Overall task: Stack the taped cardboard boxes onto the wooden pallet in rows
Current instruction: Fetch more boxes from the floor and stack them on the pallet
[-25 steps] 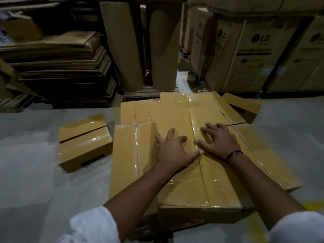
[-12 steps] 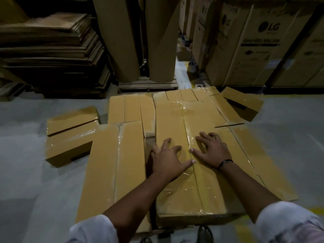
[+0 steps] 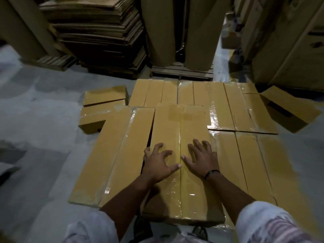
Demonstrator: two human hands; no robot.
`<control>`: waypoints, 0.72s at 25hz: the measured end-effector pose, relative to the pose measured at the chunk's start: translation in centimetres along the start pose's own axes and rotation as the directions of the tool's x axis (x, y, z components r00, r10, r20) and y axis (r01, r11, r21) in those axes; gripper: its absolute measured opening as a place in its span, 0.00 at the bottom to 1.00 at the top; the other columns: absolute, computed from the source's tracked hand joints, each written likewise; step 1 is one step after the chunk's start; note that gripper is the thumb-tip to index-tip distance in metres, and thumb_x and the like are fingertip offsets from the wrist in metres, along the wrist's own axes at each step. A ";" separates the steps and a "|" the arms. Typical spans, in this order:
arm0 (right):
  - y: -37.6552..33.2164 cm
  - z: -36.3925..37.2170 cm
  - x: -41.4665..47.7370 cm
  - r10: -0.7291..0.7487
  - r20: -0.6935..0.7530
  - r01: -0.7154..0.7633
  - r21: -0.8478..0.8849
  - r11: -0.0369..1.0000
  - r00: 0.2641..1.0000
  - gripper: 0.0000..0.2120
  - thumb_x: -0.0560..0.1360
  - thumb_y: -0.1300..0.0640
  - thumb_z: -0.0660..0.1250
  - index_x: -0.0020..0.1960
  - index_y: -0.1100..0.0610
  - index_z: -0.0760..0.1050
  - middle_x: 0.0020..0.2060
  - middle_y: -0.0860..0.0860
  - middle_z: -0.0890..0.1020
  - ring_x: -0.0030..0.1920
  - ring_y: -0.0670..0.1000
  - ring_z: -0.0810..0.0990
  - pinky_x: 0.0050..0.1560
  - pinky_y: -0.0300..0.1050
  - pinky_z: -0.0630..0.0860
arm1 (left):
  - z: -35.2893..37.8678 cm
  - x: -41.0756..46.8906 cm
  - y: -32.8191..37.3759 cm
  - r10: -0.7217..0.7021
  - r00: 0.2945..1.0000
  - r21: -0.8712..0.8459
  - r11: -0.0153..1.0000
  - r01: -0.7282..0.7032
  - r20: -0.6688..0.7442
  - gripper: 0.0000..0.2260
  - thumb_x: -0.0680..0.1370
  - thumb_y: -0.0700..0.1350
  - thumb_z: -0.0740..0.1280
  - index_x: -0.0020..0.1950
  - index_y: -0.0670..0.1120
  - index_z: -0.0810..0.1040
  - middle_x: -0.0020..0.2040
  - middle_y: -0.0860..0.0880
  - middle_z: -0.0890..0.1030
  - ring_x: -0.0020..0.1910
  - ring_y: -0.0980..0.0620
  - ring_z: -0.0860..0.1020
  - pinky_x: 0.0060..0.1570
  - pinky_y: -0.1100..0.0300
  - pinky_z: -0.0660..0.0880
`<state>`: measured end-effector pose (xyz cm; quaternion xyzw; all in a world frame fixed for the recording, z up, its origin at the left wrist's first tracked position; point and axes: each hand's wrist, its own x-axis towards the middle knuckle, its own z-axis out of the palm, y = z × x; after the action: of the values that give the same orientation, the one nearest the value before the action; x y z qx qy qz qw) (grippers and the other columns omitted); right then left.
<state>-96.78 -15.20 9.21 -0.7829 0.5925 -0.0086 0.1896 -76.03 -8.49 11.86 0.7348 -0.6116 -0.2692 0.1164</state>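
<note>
A long taped cardboard box (image 3: 180,127) lies flat in front of me on top of a lower layer of boxes. My left hand (image 3: 158,163) presses on its left half with fingers spread, fingertips reaching its left edge. My right hand (image 3: 201,159) lies flat on its right half, fingers spread. Another long box (image 3: 112,155) lies on the left, angled a little. A back row of boxes (image 3: 192,92) and further boxes (image 3: 254,165) on the right form the layer. The pallet beneath them is hidden.
Two loose boxes (image 3: 103,104) sit on the grey floor at the left, one open box (image 3: 289,109) at the right. Behind stand flattened cardboard stacks (image 3: 98,35), upright cardboard rolls (image 3: 161,30) on a wooden pallet (image 3: 182,71), and large cartons (image 3: 289,50).
The view has tilted down and closer. Both hands stay spread on the top box, which now sits straighter and nearer the left box.
</note>
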 end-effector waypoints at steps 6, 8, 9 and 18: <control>-0.2 2.8 0.9 0.007 0.231 -0.001 -0.028 1.000 0.973 0.33 0.78 0.35 0.62 0.78 0.45 0.57 0.81 0.50 0.47 0.78 0.62 0.47 0.69 0.70 0.65 | 1.6 -0.1 -4.0 -0.052 0.940 0.174 0.985 -0.008 0.338 0.36 0.72 0.69 0.71 0.78 0.63 0.65 0.83 0.56 0.49 0.80 0.32 0.47 0.75 0.31 0.55; -0.3 3.4 1.0 0.011 0.247 0.001 -0.047 0.999 0.969 0.33 0.79 0.38 0.63 0.79 0.46 0.55 0.80 0.51 0.46 0.78 0.63 0.47 0.69 0.70 0.65 | 2.0 -0.7 -4.7 -0.072 0.916 0.297 0.953 -0.053 0.395 0.39 0.73 0.69 0.70 0.80 0.65 0.58 0.84 0.54 0.44 0.80 0.31 0.45 0.76 0.30 0.52; -0.2 3.6 0.9 0.005 0.246 0.007 -0.050 0.999 0.969 0.33 0.79 0.38 0.62 0.79 0.46 0.54 0.81 0.52 0.45 0.78 0.63 0.46 0.69 0.71 0.64 | 2.2 -1.1 -4.7 -0.086 0.914 0.333 0.941 -0.056 0.396 0.41 0.73 0.69 0.70 0.81 0.65 0.55 0.84 0.53 0.43 0.80 0.31 0.44 0.76 0.30 0.51; -0.7 5.5 -6.9 0.013 0.223 0.004 -0.076 0.997 0.975 0.32 0.80 0.38 0.61 0.79 0.47 0.54 0.81 0.51 0.44 0.79 0.63 0.44 0.69 0.70 0.65 | 3.0 -8.0 -7.2 -0.028 0.917 0.464 0.868 -0.175 0.398 0.48 0.73 0.71 0.68 0.83 0.61 0.42 0.83 0.48 0.34 0.79 0.29 0.34 0.77 0.31 0.40</control>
<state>-96.87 -7.05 5.79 -0.7843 0.5690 0.1024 0.2250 -72.50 1.31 7.77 0.6467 -0.6985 -0.2417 -0.1883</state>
